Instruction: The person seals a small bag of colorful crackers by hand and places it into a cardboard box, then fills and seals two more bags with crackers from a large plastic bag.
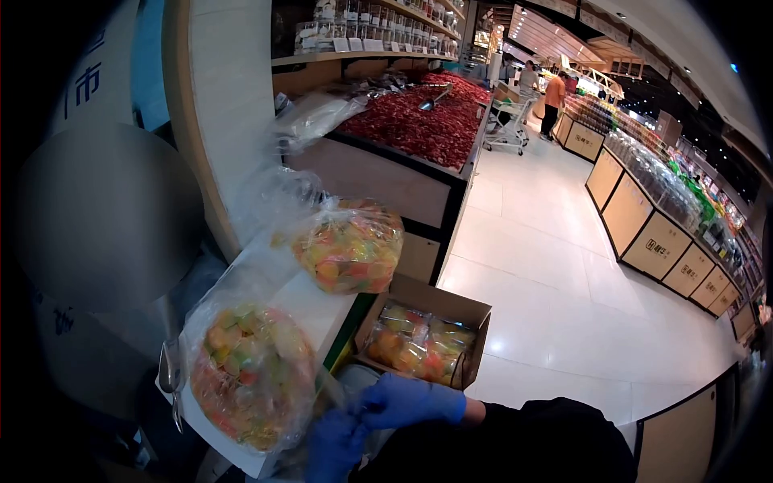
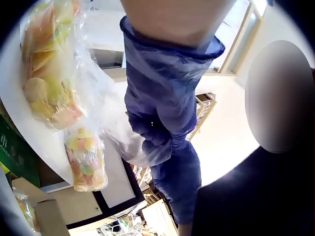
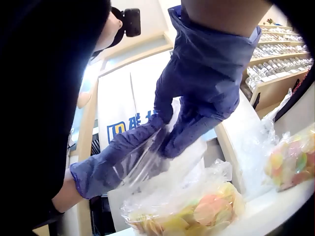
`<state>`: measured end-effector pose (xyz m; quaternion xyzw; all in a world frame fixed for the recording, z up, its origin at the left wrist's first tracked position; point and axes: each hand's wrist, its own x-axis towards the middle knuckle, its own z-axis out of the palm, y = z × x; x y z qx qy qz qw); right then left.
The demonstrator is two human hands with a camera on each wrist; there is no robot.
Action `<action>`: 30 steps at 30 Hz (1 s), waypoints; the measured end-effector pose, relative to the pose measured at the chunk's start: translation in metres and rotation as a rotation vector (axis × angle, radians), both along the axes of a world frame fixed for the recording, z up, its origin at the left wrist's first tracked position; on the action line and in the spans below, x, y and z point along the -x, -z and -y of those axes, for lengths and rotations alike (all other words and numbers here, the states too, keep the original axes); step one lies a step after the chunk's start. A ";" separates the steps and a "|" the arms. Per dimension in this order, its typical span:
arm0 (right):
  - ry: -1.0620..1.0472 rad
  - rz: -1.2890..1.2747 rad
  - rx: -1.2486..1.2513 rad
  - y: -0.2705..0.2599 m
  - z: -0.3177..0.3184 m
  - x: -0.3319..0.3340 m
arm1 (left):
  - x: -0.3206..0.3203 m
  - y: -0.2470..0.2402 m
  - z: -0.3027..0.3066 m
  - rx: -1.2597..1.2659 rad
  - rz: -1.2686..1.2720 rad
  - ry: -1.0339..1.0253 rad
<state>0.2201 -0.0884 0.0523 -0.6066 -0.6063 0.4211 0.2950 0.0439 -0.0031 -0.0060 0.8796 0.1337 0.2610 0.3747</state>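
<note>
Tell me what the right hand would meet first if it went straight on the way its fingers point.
Most likely the left hand, right by the fingertips of the right hand, with film of the clear bag between them; exact depth is unclear.

Bags [image 1: 349, 245] on counter [image 1: 310, 310], box [image 1: 443, 299] beside

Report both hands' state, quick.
Left hand: closed, gripping clear plastic.
Right hand: closed, pinching clear plastic.
</note>
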 end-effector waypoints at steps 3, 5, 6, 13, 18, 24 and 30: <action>-0.081 0.031 -0.075 0.027 -0.004 -0.006 | -0.013 -0.003 0.007 -0.207 0.177 0.010; -0.091 -0.022 -0.156 0.061 -0.005 -0.006 | -0.016 0.003 0.009 -0.217 0.148 0.000; -0.064 -0.044 -0.148 0.070 -0.006 -0.003 | -0.014 0.009 0.008 -0.203 0.086 -0.018; 0.009 -0.108 -0.187 0.067 0.000 0.010 | 0.003 0.004 0.005 -0.161 0.029 0.015; -0.039 -0.118 -0.237 0.062 0.000 0.011 | 0.012 0.017 0.009 -0.073 0.048 -0.051; 0.100 -0.166 -0.460 0.073 -0.001 0.014 | 0.013 0.031 0.016 -0.080 0.109 -0.211; 0.240 0.263 -1.168 0.066 -0.008 0.018 | -0.005 0.009 0.012 0.054 0.131 -0.360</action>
